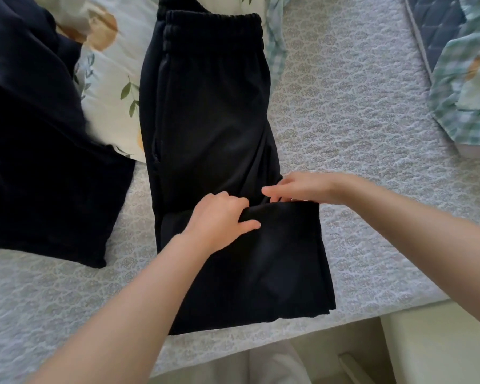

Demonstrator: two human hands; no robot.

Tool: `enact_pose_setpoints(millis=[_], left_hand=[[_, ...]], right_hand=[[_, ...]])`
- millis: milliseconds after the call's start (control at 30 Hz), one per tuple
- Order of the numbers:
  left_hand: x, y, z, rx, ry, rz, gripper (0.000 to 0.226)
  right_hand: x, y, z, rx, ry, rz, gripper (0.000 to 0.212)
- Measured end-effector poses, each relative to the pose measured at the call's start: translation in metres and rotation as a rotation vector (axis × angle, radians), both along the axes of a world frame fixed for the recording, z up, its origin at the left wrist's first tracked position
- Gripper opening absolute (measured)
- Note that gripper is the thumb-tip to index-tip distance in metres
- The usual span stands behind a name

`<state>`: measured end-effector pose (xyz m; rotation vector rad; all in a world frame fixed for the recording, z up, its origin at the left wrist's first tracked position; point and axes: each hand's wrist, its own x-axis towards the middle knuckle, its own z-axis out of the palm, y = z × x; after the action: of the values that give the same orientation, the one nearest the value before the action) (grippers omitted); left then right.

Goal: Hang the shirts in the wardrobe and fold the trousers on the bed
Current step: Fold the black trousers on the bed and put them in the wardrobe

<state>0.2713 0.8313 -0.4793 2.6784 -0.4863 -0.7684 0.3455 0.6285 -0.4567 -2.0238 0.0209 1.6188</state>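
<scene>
Black trousers point(205, 106) lie flat on the quilted bed point(358, 120), waistband at far end, leg ends doubled back over the near part. Left grip point(219, 217): fingers curled over the doubled-back edge, holding cloth. Right grip point(294, 188): fingertips pinch same edge, just beside left. Second dark garment point(39, 162) lies to the left, partly on floral bedding point(106, 87)

bed point(372, 106): pale quilted patterned cover | floral bedding point(108, 65): upper left | green-checked bedding point(460, 87): upper right | floor point(316, 345): beige, below the bed's edge | light: soft, even
</scene>
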Motion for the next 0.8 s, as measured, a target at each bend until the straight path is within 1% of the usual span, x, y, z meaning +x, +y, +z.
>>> enact_pose_setpoints(millis=[67,100,133,200,233,267,333,367,433,533,600,667,700,767,800], left_hand=[[-0.005,0.016,-0.001,0.045,0.006,-0.147,0.035],[-0.007,0.024,-0.002,0.060,0.005,-0.157,0.032],[-0.009,0.032,-0.001,0.073,0.009,-0.129,0.028],[-0.010,0.044,0.002,0.085,-0.002,-0.010,0.026],[-0.009,0.049,0.003,0.087,-0.014,0.050,0.026],[-0.007,0.052,0.005,0.092,-0.021,0.097,0.027],[-0.005,0.056,0.004,0.093,-0.033,0.154,0.028],[-0.005,0.058,0.003,0.079,-0.041,0.178,0.027],[-0.006,0.063,0.000,0.075,-0.051,0.200,0.028],[-0.006,0.087,0.002,0.188,0.081,0.155,0.037],[-0.006,0.104,0.008,0.166,0.125,0.203,0.033],[-0.008,0.114,0.012,0.083,0.031,0.236,0.028],[-0.010,0.117,0.012,0.055,-0.029,0.213,0.030],[-0.016,0.123,0.007,0.066,-0.166,0.099,0.043],[-0.020,0.125,0.004,0.064,-0.269,0.042,0.048]], right_hand=[[-0.007,-0.006,-0.003,0.074,-0.103,0.076,0.028],[-0.011,-0.009,-0.006,0.090,-0.134,0.112,0.022],[-0.015,-0.012,-0.008,0.096,-0.181,0.149,0.020],[-0.022,-0.016,-0.014,0.073,-0.346,0.214,0.015],[-0.025,-0.018,-0.017,0.055,-0.425,0.196,0.011],[-0.028,-0.019,-0.020,0.049,-0.481,0.129,0.009],[-0.030,-0.020,-0.025,0.061,-0.547,-0.031,0.007],[-0.030,-0.020,-0.027,0.060,-0.571,-0.067,0.008],[-0.028,-0.020,-0.032,0.038,-0.609,-0.057,0.012],[-0.026,-0.023,-0.036,0.008,-0.641,-0.058,0.017],[-0.026,-0.025,-0.034,0.009,-0.665,-0.028,0.015],[-0.029,-0.025,-0.032,-0.023,-0.731,0.083,0.011],[-0.031,-0.025,-0.032,-0.036,-0.829,0.156,0.010],[-0.034,-0.027,-0.029,-0.036,-1.088,0.303,0.020],[-0.037,-0.028,-0.026,-0.010,-1.220,0.364,0.024]])
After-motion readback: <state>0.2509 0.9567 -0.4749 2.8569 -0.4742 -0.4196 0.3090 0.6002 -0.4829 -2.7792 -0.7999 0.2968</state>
